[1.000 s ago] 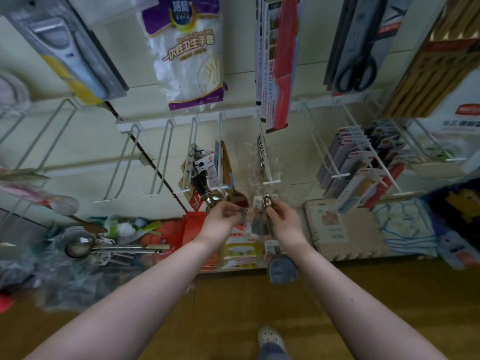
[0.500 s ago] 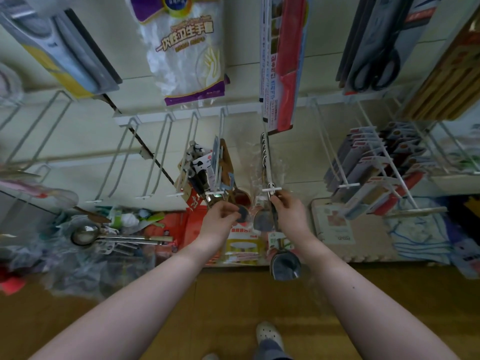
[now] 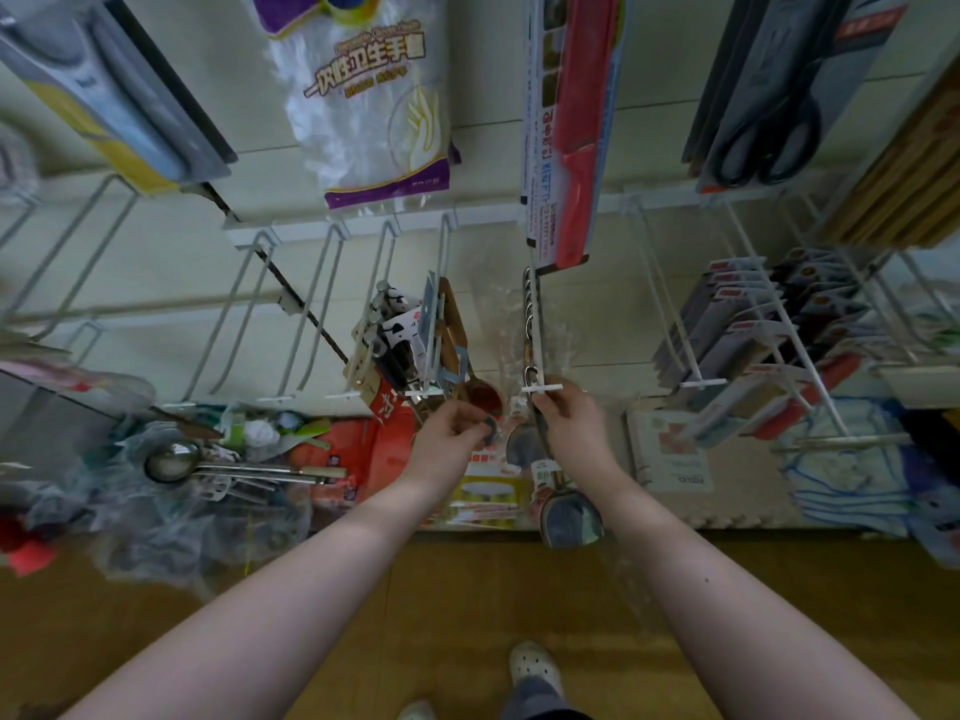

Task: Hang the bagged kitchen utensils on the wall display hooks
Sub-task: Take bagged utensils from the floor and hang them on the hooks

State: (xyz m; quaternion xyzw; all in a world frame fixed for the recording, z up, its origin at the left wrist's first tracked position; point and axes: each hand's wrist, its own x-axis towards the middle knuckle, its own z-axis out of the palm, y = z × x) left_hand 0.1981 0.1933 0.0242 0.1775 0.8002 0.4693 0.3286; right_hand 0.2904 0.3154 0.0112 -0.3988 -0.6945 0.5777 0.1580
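Bagged spoon [image 3: 569,516]: long axis hung vertical, bowl pointed floorward, handle gripped by the right hand [image 3: 569,426] at the hook [image 3: 541,389] tip. A small dark piece [image 3: 489,427] is pinched by the left hand [image 3: 449,441].

Hook [image 3: 537,350] at ctr; ladle [image 3: 171,462] lower L, mat pack [image 3: 670,452] lower R.

A shop: packaged goods [image 3: 374,96] on display hooks [image 3: 540,330]

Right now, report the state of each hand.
Left hand: closed, pinching a small dark item; what it is cannot be told.
Right hand: closed, gripping the bagged utensil by its handle, just below the hook tip.
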